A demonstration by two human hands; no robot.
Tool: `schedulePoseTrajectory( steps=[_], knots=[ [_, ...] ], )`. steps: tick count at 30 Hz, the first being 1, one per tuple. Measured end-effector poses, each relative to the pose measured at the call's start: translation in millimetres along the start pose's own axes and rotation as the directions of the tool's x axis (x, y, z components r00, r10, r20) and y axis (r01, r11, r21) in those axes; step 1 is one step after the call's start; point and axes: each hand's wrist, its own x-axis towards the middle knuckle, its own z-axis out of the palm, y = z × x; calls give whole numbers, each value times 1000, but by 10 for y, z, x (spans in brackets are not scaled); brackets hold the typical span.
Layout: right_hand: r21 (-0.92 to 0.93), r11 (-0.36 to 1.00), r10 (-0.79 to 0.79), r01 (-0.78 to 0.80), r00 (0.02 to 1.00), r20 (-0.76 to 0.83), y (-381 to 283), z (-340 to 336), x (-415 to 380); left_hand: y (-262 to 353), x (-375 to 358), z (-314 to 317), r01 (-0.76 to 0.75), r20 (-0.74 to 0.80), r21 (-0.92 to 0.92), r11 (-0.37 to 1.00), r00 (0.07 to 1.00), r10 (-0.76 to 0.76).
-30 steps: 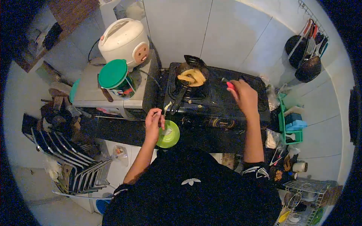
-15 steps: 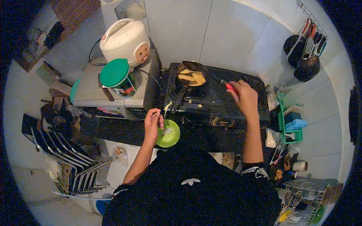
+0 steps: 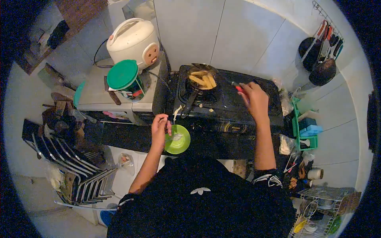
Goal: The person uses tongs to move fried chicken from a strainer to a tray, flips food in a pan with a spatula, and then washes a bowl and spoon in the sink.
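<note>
My right hand (image 3: 256, 99), above the right half of the black gas stove (image 3: 238, 115), is closed around a red-handled cooking utensil (image 3: 238, 87). Its thin shaft points left toward a small dark frying pan (image 3: 192, 99); the working end is hard to make out. Several long yellow pieces of food (image 3: 206, 80) lie in the pan. In front of the stove, my left hand (image 3: 159, 129) is at the left rim of a light green bowl (image 3: 183, 146), fingers curled together. Whatever they may pinch is hidden. A metal fork or spoon (image 3: 176, 137) rests inside the bowl.
Left of the stove, a white rice cooker (image 3: 133, 43) and a green-lidded tub (image 3: 123, 75) stand on a grey appliance. Pale food scraps (image 3: 177, 112) lie on the stove's front left. Utensils and pans (image 3: 323, 71) hang at right, above a green rack (image 3: 295, 123).
My right hand has shifted slightly left with the red-handled utensil. My left hand stays by the bowl, nearly unmoved. The camera view has tilted a little.
</note>
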Motion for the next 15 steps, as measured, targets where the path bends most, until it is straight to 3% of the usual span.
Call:
schedulePoseTrajectory(
  steps=[15],
  knots=[
    [-39, 999, 27, -25, 999, 44, 15, -54, -11, -13, -10, -52, 6, 9, -30, 1000, 1000, -6]
  ],
)
